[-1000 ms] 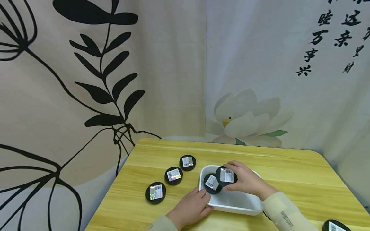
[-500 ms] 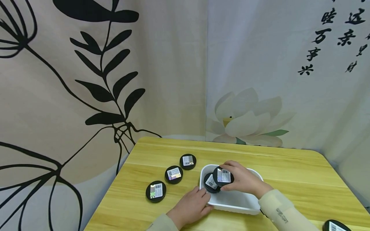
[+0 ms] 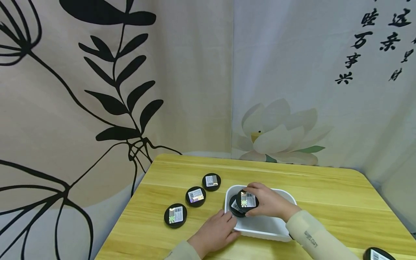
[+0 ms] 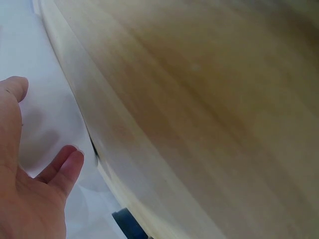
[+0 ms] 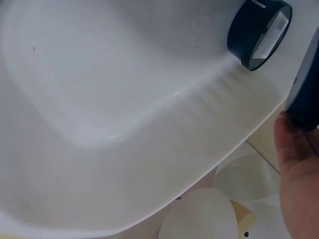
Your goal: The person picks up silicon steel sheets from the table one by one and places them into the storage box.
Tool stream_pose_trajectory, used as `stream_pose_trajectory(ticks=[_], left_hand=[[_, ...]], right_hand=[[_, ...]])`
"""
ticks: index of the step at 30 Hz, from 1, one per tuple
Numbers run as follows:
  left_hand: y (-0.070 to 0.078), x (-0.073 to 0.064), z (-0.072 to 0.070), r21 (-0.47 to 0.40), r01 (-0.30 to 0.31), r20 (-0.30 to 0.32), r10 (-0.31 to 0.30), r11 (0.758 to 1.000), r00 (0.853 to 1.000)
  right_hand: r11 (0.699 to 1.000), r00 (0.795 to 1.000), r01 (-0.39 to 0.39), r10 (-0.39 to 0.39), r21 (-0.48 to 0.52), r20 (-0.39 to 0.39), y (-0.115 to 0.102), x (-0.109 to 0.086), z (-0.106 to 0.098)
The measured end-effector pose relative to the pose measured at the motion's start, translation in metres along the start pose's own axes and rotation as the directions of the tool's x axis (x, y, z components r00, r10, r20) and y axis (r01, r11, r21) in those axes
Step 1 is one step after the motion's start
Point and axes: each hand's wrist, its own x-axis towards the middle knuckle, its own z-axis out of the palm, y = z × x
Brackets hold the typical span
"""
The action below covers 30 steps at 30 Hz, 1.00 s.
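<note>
- Big cloth backdrop (image 3: 195, 90) behind everything, black plant print on the left, pale lotus and brushed characters on the right.
- Yellow wood-grain table (image 3: 334, 195) in front of it, corners rounded off.
- White plastic tray (image 3: 268, 224) sitting on the table, oblong, with a rounded rim.
- Left hand (image 3: 214, 231) is up against the tray's near left corner, thumb spread away from the fingers, just touching the wall.
- Right hand (image 3: 269, 202) is over the tray, pinching a black tub (image 3: 247, 199) by its edge, thumb on one side and fingers on the other. That tub is up above the tray's left end, label facing the head camera.
- Second tub (image 5: 251, 32) is inside the tray at that same end; the right wrist view shows a gap between the two.
- Three loose tubs (image 3: 195, 196) in a slanting row on the table left of the tray, all apart from each other.
- Lone tub (image 3: 378, 254) at bottom right, partly cut off.
- White barcode label (image 3: 178, 214) on the nearest one in the row, with a shiny starburst sticker.
</note>
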Motion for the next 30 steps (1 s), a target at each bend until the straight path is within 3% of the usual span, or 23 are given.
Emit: stream_pose_trajectory(ticks=[16, 30], left_hand=[[0.001, -0.001, 0.002, 0.021, -0.017, -0.040, 0.018, 1.000, 0.999], [0.000, -0.001, -0.001, 0.003, -0.006, -0.017, 0.006, 1.000, 1.000]], right_hand=[[1.000, 1.000, -0.017, 0.017, -0.009, 0.020, -0.004, 0.009, 0.006], [0.999, 0.999, -0.027, 0.027, -0.024, 0.017, -0.007, 0.018, 0.011]])
